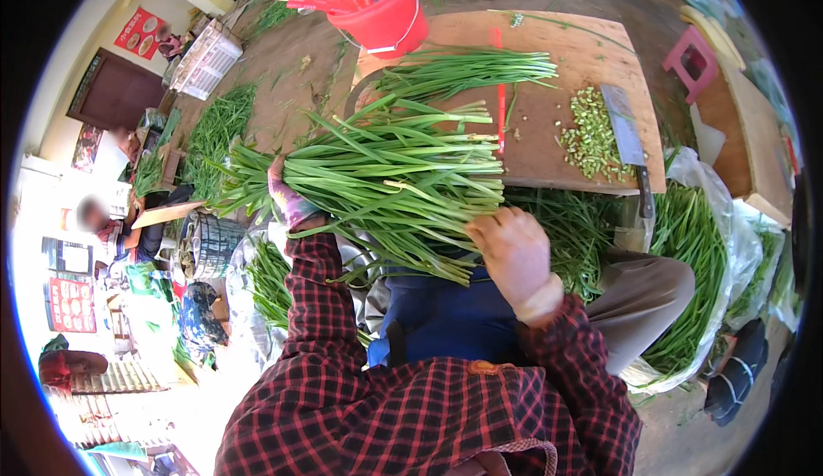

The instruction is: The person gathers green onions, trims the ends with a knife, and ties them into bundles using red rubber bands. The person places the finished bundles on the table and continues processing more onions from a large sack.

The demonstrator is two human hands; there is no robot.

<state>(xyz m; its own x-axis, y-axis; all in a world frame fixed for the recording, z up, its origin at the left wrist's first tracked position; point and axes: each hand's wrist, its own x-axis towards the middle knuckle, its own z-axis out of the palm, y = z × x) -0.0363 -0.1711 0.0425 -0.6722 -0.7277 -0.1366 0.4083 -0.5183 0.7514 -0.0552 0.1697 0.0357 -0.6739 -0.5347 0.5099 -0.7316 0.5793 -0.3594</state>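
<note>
My left hand [287, 193], in a patterned glove, is wrapped around the leafy end of a large bunch of garlic chives [392, 174]. The bunch lies across my lap and over the near edge of the wooden board, its pale cut ends pointing right. My right hand [514, 254], in a pale thin glove, has its curled fingers against the lower cut ends; whether it pinches a stalk cannot be seen. Beyond them, a smaller bunch of chives [469, 71] rests on the wooden board [546, 32] across a red strip [500, 103].
Right of the bunches, a cleaver [624, 129] lies beside chopped stalk ends [588, 135], its handle past the board's edge. A red bucket [386, 20] holding red strips stands at the far left corner. Plastic-wrapped chives [688, 251] fill the right side. Another person [138, 219] sits at left.
</note>
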